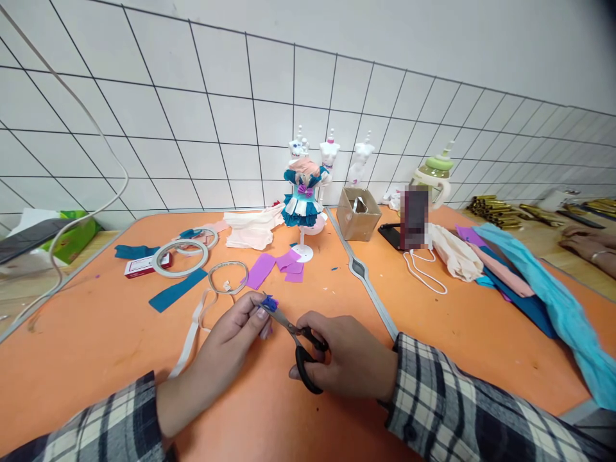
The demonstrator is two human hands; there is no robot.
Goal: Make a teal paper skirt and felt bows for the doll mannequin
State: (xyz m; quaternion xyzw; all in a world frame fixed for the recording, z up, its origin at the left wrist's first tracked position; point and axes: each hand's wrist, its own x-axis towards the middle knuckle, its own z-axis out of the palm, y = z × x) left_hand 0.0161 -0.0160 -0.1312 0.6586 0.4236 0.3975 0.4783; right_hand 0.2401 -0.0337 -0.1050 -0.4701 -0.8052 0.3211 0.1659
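Between the thumb and fingers of my left hand (240, 327) is a small folded piece of blue-purple crepe paper (269, 303). My right hand (349, 356) grips black-handled scissors (308, 359), with fingers through the loops. The blades reach to the paper at my left fingertips; whether they are cutting into it is too small to tell. Beyond my hands, purple paper pieces (262, 271) lie on the orange table (269, 410). A small mannequin in a teal and white ruffled paper dress (302, 204) with a purple bow stands on a white base behind them.
Tape rolls (180, 273), a red and white box (137, 266) and teal strips (178, 290) lie left. Behind are bare mannequins (363, 157) and a cardboard box (356, 221). At right are a phone (414, 218), a bottle (436, 173), paper strips (534, 276) and another person's hand (594, 250).
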